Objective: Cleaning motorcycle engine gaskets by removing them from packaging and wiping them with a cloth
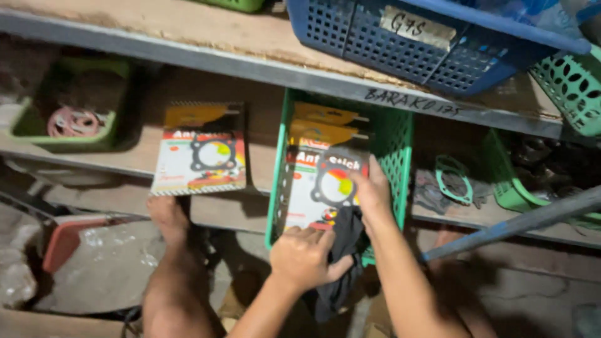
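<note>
Gripping the lower edge of a gasket pack (322,188), the left hand (305,256) has its fingers curled over the card, with a dark cloth (341,263) bunched beneath its palm and hanging down. The right hand (374,191) rests on the same pack's right side, fingers spread flat against the front and thumb behind (a hold, not a clench). That pack stands tilted in a green basket (394,156) on the middle shelf (131,159), in front of two more packs of the same kind. Just left of the basket, a separate pack (200,150) leans against the back of the shelf. Farther left sits a green tray (37,128) holding a pinkish ring gasket. Right of the basket, a green gasket (454,178) lies loose on the shelf beside another green bin (510,188). Above, a blue crate (400,47) sits on the upper shelf. A bare knee (169,219) shows below the shelf.
</note>
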